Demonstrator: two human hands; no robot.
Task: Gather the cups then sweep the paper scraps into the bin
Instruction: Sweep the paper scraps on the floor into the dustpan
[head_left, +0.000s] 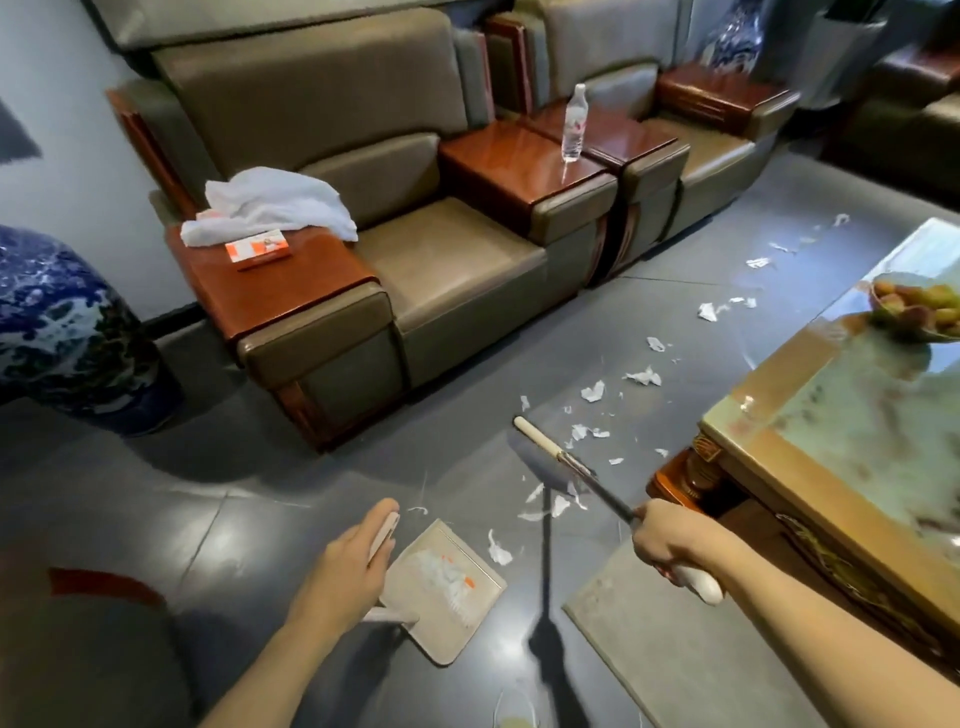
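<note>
The left hand (348, 566) curls round the handle of a beige dustpan (457, 623), which lies on the floor out from the coffee table (779, 467) with some scraps already in it. The right hand (670, 540) grips a brush (540, 441) just off the table's near corner – paper scraps (592, 391) trail along the floor beside the table's long edge
</note>
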